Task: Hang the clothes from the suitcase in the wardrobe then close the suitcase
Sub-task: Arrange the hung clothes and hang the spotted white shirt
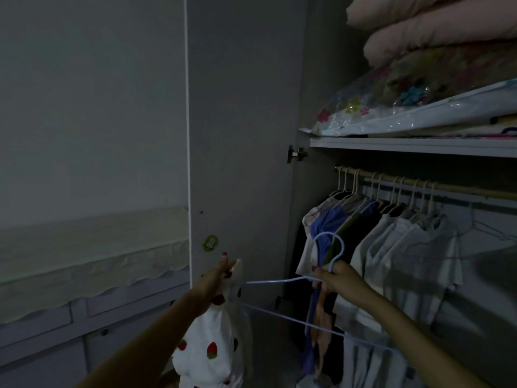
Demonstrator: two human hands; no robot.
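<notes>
**Strawberry garment and hanger held up at the open wardrobe**

Your left hand (pixel 221 271) pinches the top edge of a white garment with red strawberries (pixel 208 340), thumb and fingers closed on the cloth, which hangs down in front of the open wardrobe door (pixel 240 135). Your right hand (pixel 334 278) is curled round the neck of a light blue wire hanger (pixel 291 317), just under its hook; one arm of the hanger reaches left to the garment, touching or entering it, you cannot tell which.

Inside the wardrobe, the rail (pixel 419 184) carries a packed row of hung clothes (pixel 391 233), white, blue and dark. The shelf (pixel 414 145) above holds a clear bag of flowered bedding (pixel 405 107) with pink quilts (pixel 436 32) stacked on it. The suitcase is out of sight.
</notes>
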